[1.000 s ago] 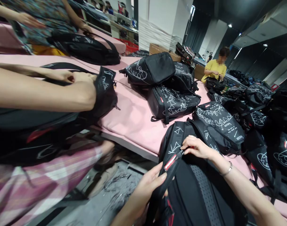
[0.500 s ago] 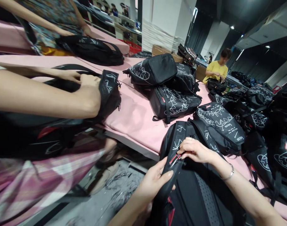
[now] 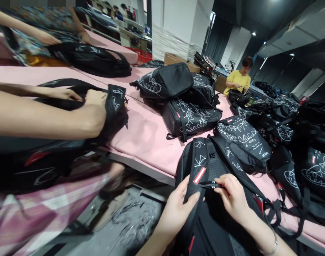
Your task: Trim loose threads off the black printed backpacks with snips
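Note:
A black backpack (image 3: 218,217) lies in front of me with its back panel and straps up. My left hand (image 3: 179,204) is closed around one shoulder strap (image 3: 198,165), thumb on top, just below a red-and-white label (image 3: 199,175). My right hand (image 3: 231,197) pinches a small, thin black tool (image 3: 209,184) with bright bits and some red by the fingers. It looks like thread snips, pointing left at the strap's edge. Whether its tips touch the strap, I cannot tell.
Black backpacks with white scribbles (image 3: 193,115) lie piled on the pink table (image 3: 141,131), with more on the right (image 3: 245,138). At the left, a co-worker's arms (image 3: 45,110) work on another backpack. Another person (image 3: 238,80) in yellow is farther back.
My right hand has moved down and right, off the strap's face, drawing the small tool with it and uncovering the label. My left hand still grips the strap. The view has shifted slightly.

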The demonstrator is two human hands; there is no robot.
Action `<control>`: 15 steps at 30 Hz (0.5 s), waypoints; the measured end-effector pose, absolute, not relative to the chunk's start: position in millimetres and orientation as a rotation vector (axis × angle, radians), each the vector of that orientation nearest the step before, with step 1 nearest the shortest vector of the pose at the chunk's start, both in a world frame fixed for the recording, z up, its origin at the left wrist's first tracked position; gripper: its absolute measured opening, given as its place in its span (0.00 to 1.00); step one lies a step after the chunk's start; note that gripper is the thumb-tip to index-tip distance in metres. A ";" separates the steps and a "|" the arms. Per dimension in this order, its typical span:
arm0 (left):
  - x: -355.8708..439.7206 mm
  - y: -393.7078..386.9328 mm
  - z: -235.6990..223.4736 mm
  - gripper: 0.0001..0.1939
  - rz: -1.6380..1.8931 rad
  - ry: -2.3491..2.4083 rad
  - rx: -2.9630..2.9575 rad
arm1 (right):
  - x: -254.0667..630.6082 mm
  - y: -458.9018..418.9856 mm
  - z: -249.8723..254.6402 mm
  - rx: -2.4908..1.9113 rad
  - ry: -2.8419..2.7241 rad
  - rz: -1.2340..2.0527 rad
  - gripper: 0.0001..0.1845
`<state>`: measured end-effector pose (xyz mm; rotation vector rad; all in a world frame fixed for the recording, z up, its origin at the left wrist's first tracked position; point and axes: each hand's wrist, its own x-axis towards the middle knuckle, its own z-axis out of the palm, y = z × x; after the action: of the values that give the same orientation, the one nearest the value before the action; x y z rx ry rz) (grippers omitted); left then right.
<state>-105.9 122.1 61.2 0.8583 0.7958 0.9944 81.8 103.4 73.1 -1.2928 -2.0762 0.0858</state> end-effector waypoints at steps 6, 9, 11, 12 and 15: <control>-98.9 120.1 58.1 0.38 0.982 0.848 0.887 | 80.8 95.4 68.8 -1.324 -2.016 0.026 0.06; -96.5 119.5 55.2 0.37 0.993 0.836 0.908 | 80.1 94.1 67.0 -1.325 -1.992 -0.009 0.07; -94.2 119.0 53.3 0.36 1.014 0.816 0.937 | 78.8 93.8 65.9 -1.324 -1.989 -0.030 0.07; -93.0 118.7 52.3 0.35 1.024 0.806 0.951 | 78.0 93.6 65.3 -1.327 -1.991 -0.045 0.07; -89.3 117.3 48.8 0.33 1.041 0.789 0.981 | 75.4 93.1 64.0 -1.354 -2.000 -0.127 0.07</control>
<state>-89.3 117.3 48.8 0.9811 0.7890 1.0410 75.4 93.1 64.0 -1.3535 -2.0004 -0.1267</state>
